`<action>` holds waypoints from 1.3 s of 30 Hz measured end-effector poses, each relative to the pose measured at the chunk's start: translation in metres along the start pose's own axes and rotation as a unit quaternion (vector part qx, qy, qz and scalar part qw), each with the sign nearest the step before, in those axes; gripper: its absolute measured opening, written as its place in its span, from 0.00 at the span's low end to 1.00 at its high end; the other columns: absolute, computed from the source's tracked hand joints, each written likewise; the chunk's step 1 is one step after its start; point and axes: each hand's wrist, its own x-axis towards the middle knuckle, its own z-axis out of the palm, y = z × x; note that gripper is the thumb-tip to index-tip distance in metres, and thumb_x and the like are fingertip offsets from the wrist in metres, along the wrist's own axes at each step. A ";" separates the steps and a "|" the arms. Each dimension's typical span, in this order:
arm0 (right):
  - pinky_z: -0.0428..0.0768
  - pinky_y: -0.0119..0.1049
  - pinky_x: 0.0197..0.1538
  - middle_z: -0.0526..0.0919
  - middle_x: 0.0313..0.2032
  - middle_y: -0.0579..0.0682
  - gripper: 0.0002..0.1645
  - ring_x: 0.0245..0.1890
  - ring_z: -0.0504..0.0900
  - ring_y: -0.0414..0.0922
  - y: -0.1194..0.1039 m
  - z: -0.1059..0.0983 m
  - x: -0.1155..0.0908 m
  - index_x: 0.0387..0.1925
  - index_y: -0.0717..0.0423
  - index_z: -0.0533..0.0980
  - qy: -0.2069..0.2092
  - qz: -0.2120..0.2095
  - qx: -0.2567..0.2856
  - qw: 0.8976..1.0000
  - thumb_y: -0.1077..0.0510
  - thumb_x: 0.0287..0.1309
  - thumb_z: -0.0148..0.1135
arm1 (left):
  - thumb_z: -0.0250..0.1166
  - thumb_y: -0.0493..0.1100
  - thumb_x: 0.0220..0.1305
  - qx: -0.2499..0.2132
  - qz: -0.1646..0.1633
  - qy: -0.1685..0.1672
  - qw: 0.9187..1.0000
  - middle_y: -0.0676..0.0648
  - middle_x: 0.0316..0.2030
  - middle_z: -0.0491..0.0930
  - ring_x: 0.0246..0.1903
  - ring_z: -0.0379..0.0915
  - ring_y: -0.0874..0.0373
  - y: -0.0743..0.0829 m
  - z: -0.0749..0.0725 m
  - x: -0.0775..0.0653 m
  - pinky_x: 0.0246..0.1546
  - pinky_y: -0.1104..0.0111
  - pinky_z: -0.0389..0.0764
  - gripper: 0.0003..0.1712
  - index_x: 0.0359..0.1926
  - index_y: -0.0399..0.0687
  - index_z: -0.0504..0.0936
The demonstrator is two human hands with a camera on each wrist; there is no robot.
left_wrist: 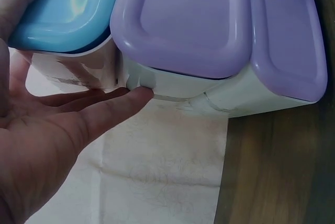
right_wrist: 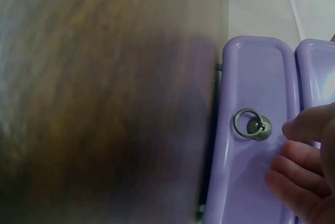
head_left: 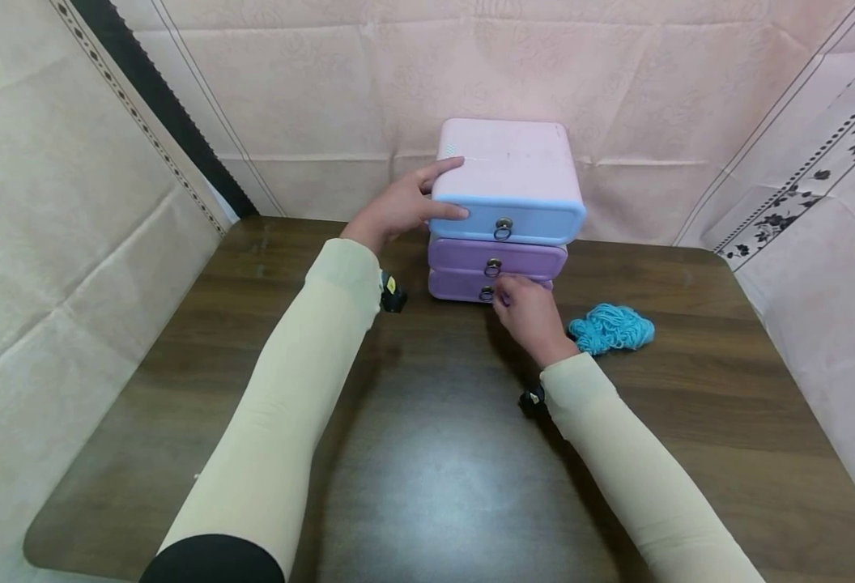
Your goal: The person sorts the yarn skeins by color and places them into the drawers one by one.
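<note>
A small chest of drawers (head_left: pixel 504 154) with a pale pink top stands at the table's back. Its top drawer (head_left: pixel 551 223) is light blue; the middle drawer (head_left: pixel 457 255) and bottom drawer (head_left: pixel 451 285) are purple. Each front bears a metal ring pull. My left hand (head_left: pixel 401 202) steadies the chest's left side, thumb at the blue front; in the left wrist view its fingers (left_wrist: pixel 104 116) lie fairly straight along the side. Loosely bent, my right hand (head_left: pixel 533 316) is at the bottom drawer. In the right wrist view its fingertips are beside the ring pull (right_wrist: pixel 259 129), not through it.
A skein of turquoise yarn (head_left: pixel 612 328) lies right of the chest, close to my right wrist. The brown wooden table (head_left: pixel 413 453) has rounded corners. Patterned pale cloth (head_left: pixel 289 97) hangs behind it and at both sides.
</note>
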 end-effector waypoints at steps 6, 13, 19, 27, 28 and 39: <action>0.81 0.47 0.39 0.86 0.35 0.55 0.07 0.36 0.84 0.52 -0.003 0.002 0.002 0.40 0.57 0.81 -0.039 0.014 -0.006 0.999 0.62 0.59 0.63 | 0.76 0.48 0.51 -0.002 0.003 -0.004 1.000 0.48 0.72 0.57 0.59 0.70 0.53 -0.001 -0.001 0.001 0.57 0.56 0.75 0.49 0.69 0.81 0.60; 0.81 0.48 0.38 0.87 0.37 0.54 0.08 0.35 0.85 0.52 -0.003 0.006 0.009 0.42 0.55 0.81 -0.080 0.018 -0.032 0.996 0.61 0.61 0.61 | 0.76 0.48 0.51 0.000 0.005 -0.003 1.000 0.48 0.72 0.57 0.59 0.70 0.53 -0.002 -0.002 0.003 0.57 0.56 0.75 0.50 0.70 0.80 0.59; 0.78 0.45 0.31 0.84 0.31 0.52 0.05 0.26 0.80 0.50 -0.005 0.007 0.013 0.38 0.53 0.81 -0.124 0.019 -0.061 0.990 0.61 0.63 0.59 | 0.76 0.48 0.51 0.001 0.004 -0.004 1.000 0.48 0.72 0.57 0.58 0.71 0.53 -0.003 -0.002 0.004 0.56 0.57 0.76 0.50 0.70 0.80 0.59; 0.79 0.48 0.33 0.83 0.29 0.52 0.04 0.29 0.82 0.53 -0.009 0.009 0.018 0.35 0.53 0.78 -0.139 0.008 -0.080 0.987 0.62 0.63 0.57 | 0.76 0.48 0.51 0.001 0.000 -0.002 1.000 0.49 0.73 0.55 0.59 0.70 0.53 -0.002 -0.002 0.002 0.56 0.56 0.76 0.50 0.70 0.80 0.59; 0.79 0.48 0.33 0.83 0.29 0.52 0.04 0.29 0.82 0.53 -0.009 0.010 0.019 0.34 0.53 0.77 -0.140 0.006 -0.081 0.987 0.61 0.64 0.57 | 0.76 0.48 0.51 0.001 0.000 -0.002 1.000 0.49 0.73 0.55 0.59 0.70 0.53 -0.002 -0.002 0.002 0.56 0.56 0.76 0.50 0.70 0.80 0.59; 0.79 0.49 0.32 0.81 0.25 0.53 0.09 0.29 0.82 0.55 -0.007 0.014 0.021 0.29 0.54 0.74 -0.139 -0.005 -0.106 0.985 0.62 0.66 0.53 | 0.75 0.48 0.52 0.005 -0.005 -0.003 1.000 0.49 0.73 0.54 0.60 0.69 0.53 -0.002 -0.002 0.002 0.58 0.56 0.75 0.50 0.70 0.81 0.58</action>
